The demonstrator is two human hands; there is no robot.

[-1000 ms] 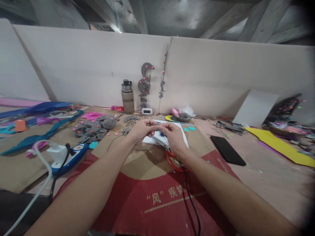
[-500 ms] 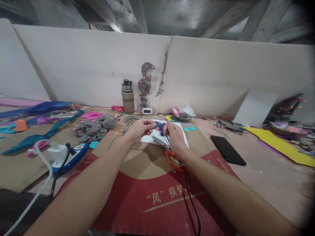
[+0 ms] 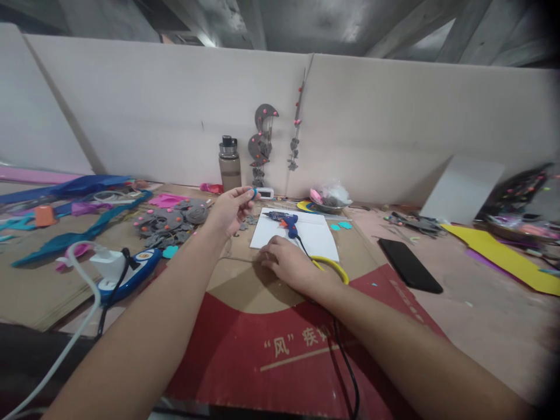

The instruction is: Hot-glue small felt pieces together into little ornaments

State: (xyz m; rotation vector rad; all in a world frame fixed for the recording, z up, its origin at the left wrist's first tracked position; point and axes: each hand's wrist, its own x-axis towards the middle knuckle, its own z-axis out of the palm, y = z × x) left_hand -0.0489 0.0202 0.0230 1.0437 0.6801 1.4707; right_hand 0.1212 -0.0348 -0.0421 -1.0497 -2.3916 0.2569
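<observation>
My left hand point(image 3: 228, 211) is raised over the far part of the cardboard, pinching a small teal-blue piece point(image 3: 254, 193) between thumb and fingertips. Low over the cardboard point(image 3: 245, 291), my right hand point(image 3: 291, 265) has its fingers loosely bent and apart, with no held object visible. Just beyond it, a blue glue gun point(image 3: 289, 223) lies on a white sheet point(image 3: 317, 239), nozzle to the left. Its black cord runs beneath my right hand and forearm. A yellow loop handle point(image 3: 336, 268) shows beside my right wrist; the rest of that tool is hidden.
At left lie grey felt pieces with pink dots point(image 3: 168, 221) and a blue power strip point(image 3: 131, 274). A bottle point(image 3: 230, 166) stands against the white partition point(image 3: 153, 116). To the right are a black phone point(image 3: 409, 265) and yellow sheet point(image 3: 503, 259).
The glue gun has left my right hand and lies on the white sheet. My right hand has come lower and leftward. My left hand has lifted up and left, pinching the teal-blue piece.
</observation>
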